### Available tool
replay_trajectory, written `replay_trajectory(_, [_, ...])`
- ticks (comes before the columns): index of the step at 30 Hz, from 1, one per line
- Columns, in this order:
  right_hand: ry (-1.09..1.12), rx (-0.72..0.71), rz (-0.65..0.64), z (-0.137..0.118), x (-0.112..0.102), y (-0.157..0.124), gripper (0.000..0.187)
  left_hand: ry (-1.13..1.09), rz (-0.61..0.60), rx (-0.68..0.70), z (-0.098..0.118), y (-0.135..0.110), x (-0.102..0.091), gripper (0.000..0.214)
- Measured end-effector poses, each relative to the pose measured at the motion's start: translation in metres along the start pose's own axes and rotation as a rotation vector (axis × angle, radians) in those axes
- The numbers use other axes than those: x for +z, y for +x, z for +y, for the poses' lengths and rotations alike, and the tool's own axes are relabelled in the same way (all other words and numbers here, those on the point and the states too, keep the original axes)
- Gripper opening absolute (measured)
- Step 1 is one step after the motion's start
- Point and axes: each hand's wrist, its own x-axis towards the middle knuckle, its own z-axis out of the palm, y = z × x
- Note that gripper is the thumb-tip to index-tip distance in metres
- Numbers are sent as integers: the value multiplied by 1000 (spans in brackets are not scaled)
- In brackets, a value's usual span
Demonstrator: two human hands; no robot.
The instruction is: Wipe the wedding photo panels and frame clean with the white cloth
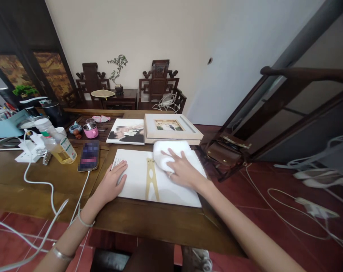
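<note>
A white rectangular panel lies flat near the table's front edge, with a gold A-shaped piece, like a picture-frame stand, on its upper face. My left hand rests on the panel's left edge, fingers stretched out and nothing held. On the right part of the panel, my right hand holds a folded white cloth against the surface, its fingers pressed into the fabric. The fingertips are partly sunk in the cloth. Just behind the panel are a photo panel and a thick pale framed picture.
Left on the wooden table are a phone on a cable, a bottle of yellow liquid, a power strip and a pink cup. A dark wooden chair with a brown bag stands right.
</note>
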Motion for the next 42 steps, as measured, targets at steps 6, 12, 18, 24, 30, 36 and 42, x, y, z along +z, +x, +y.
replay_trajectory(6, [46,-62,-41,-53,-1,-78,18,16,9,8,0,0,2,41])
replay_trajectory(12, [79,-48,-46,-56,-3,-87,15,26,5,-2,1,1,3,41])
replay_trajectory(18, [12,11,-24,-6,-3,-3,22,12,-20,-10,1,1,0,41])
replay_trajectory(24, [-11,42,-14,-7,1,5,26,10,-25,-10,1,0,0,41])
replay_trajectory(30, [28,8,-57,-62,0,-84,16,29,-6,-8,2,1,2,41])
replay_trajectory(36, [138,3,-26,-72,-2,-107,16,30,15,-1,1,1,5,41])
replay_trajectory(42, [165,158,15,-32,0,-19,21,5,29,4,-1,0,5,42])
